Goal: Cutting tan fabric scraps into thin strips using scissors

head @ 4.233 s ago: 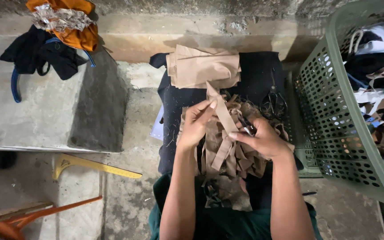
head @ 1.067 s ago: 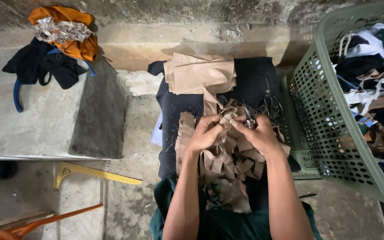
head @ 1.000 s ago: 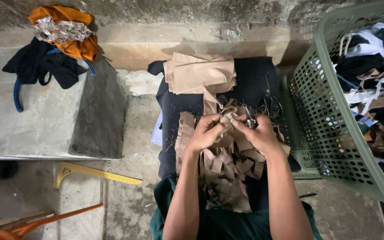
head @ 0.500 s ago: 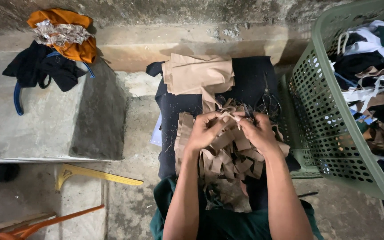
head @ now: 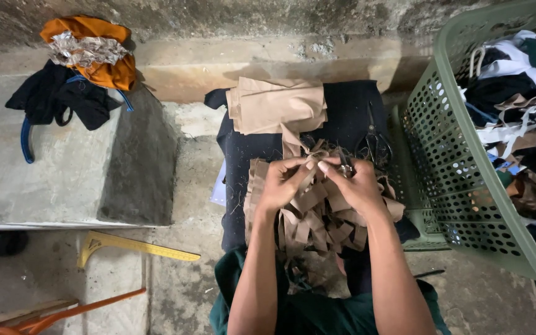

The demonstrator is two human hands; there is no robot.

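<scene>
Tan fabric strips (head: 317, 217), heaped centre frame on dark cloth (head: 243, 155): light, limp, tangle-prone. Left hand (head: 280, 186) pinches one strip's end; right hand (head: 355, 186) grips another beside small snips (head: 345, 166). Best held by ends.

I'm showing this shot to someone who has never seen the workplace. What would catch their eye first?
First, the two hands, left hand and right hand, meeting over a heap of tan fabric strips on a dark cloth in the middle. Next, the big green basket of mixed clothes at the right edge. Then the orange cloth bundle on the concrete block at upper left.
</scene>
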